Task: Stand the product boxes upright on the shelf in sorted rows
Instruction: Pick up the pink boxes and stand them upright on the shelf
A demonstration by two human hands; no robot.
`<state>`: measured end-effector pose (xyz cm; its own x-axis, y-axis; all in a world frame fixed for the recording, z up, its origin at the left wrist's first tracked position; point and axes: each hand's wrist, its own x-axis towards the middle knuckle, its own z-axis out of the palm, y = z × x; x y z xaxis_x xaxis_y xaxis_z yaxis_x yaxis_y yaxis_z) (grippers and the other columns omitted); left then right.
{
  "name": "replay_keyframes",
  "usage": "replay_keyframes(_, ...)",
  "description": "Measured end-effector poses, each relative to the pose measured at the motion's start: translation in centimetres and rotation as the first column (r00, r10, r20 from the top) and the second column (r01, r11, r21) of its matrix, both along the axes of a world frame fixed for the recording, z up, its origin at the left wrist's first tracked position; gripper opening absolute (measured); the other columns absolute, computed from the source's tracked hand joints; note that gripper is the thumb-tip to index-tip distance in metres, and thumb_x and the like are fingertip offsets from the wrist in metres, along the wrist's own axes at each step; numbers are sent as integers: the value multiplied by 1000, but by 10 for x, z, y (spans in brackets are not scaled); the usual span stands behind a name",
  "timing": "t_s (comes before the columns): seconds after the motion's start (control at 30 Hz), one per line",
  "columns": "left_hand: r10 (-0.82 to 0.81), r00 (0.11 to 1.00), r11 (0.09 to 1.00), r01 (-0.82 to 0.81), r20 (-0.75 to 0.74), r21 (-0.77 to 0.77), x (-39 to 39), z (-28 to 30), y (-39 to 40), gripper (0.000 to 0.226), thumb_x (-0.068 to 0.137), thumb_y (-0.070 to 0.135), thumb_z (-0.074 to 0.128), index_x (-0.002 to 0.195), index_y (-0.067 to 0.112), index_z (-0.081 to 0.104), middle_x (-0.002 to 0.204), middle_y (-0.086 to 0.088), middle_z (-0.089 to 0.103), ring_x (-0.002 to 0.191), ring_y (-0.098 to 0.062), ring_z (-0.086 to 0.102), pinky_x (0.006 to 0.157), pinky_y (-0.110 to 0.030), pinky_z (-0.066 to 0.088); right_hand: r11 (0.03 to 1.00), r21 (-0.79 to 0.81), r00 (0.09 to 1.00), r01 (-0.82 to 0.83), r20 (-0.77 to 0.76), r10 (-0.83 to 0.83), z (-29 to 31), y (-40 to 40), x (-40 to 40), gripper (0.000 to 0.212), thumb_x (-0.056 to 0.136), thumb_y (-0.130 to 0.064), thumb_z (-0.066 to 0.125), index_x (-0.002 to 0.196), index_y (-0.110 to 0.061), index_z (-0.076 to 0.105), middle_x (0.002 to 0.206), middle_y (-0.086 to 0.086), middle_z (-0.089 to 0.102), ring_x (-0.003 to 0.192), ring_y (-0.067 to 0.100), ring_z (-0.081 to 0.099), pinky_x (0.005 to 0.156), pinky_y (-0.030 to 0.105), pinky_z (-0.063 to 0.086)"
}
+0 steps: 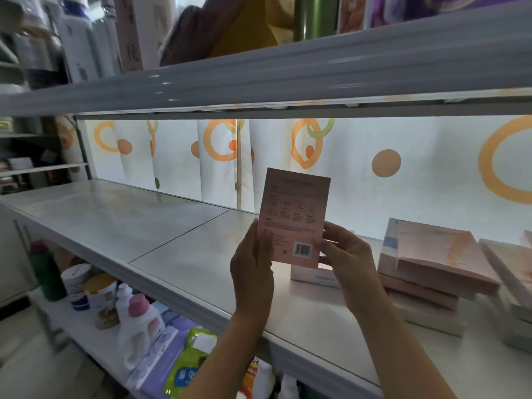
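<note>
Mid-placement, by the look of it: 1 flat pale-pink cardboard product box point(293, 217) held upright above the glossy white shelf board point(178, 243), printed back panel and barcode facing the camera. Gripped low down by both hands: left hand point(253, 272) wrapped round the lower left edge, right hand point(345, 260) pinching the lower right corner, thumb on the face. Not yet touching the shelf; bottom edge hovering just in front of a white flat box point(313, 279) lying on the board.

Next move, as a judgement: lower onto the bare stretch of shelf to the left, set on the bottom edge, most likely turned so the front faces out, then released only once steady. Thin and tall, so liable to tip without a neighbour or backing to lean against.

Still waiting to the right: a leaning stack of pink and white flat boxes point(431, 272), all lying flat, none standing. Task judged barely begun, with 0 upright boxes visible on this level.

Behind: a backlit white curtain with orange rings point(431, 156). Below: bottles and packets, among them a white bottle with a pink cap point(138, 318).
</note>
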<state>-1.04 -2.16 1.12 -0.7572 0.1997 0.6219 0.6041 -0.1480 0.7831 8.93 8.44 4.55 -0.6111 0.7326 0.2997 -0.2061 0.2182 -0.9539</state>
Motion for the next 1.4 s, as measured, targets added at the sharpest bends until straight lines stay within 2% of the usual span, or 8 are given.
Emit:
replay_keyframes(0.37, 2, 988, 1000, 0, -157, 12, 14, 3, 4, 34, 96, 50, 35, 129, 44, 43, 117, 33, 54, 108, 5, 58, 82, -4, 45, 968, 185, 983, 172, -91, -158, -3, -5, -8, 26, 90, -26, 69, 112, -24, 54, 103, -15, 65, 90, 9, 67, 64, 12, 54)
replay_keyframes(0.47, -72, 978, 995, 83, -194, 51, 18, 5, 4, 39, 97, 51, 39, 135, 44, 42, 124, 37, 52, 116, 2, 56, 92, -12, 46, 988, 147, 990, 46, -138, -25, 1, -13, -8, 24, 95, -34, 59, 119, -34, 55, 110, -21, 66, 95, 6, 68, 78, 16, 56)
replay_keyframes(0.7, -196, 962, 980, 195, -191, -27, 20, 4, 5, 41, 98, 35, 46, 139, 36, 38, 124, 46, 47, 116, 10, 53, 100, -25, 48, 984, 94, 977, -150, -140, 163, 6, -25, -9, 45, 80, -55, 52, 118, -32, 59, 88, -29, 70, 87, -11, 65, 64, 1, 47)
replay_keyframes(0.83, -201, 926, 978, 168, -319, -127, 21, 5, 3, 39, 97, 57, 34, 136, 51, 37, 129, 41, 47, 116, 11, 53, 95, -14, 46, 983, 38, 969, -180, -166, 184, 6, -24, -8, 42, 76, -55, 55, 107, -28, 62, 82, -23, 72, 82, -2, 69, 64, 10, 52)
replay_keyframes(0.97, -178, 868, 967, 66, -464, -248, 20, -5, 4, 43, 102, 50, 25, 137, 38, 47, 139, 15, 51, 123, 7, 45, 101, -13, 39, 981, -106, 976, -166, -160, 148, 5, -22, -7, 63, 64, -69, 64, 108, -24, 66, 104, -3, 72, 103, 20, 68, 91, 37, 55)
replay_keyframes(1.07, -102, 848, 971, -28, -520, -237, 14, -6, 7, 41, 101, 47, 32, 136, 33, 47, 138, 11, 50, 123, -5, 48, 103, -17, 38, 960, -198, 968, -199, -195, 161, 9, -25, -6, 66, 60, -71, 60, 99, -18, 68, 98, 9, 73, 97, 30, 70, 89, 46, 56)
replay_keyframes(1.23, -59, 987, 972, 23, -148, -233, 14, 8, -2, 56, 85, 74, 38, 131, 42, 35, 136, 13, 47, 121, -7, 47, 105, -26, 40, 988, -111, 989, -109, -107, 97, 0, -23, -11, 46, 82, -63, 46, 101, -28, 69, 97, 0, 75, 94, 27, 72, 86, 44, 59)
replay_keyframes(1.4, -172, 964, 930, 226, 201, -290, 4, 10, -19, 66, 80, 62, 60, 134, 27, 44, 124, 12, 54, 116, -17, 58, 85, -15, 47, 997, -48, 999, -54, -2, 54, -4, -29, -18, 40, 84, -63, 51, 96, -29, 70, 95, 1, 74, 92, 29, 71, 77, 41, 61)
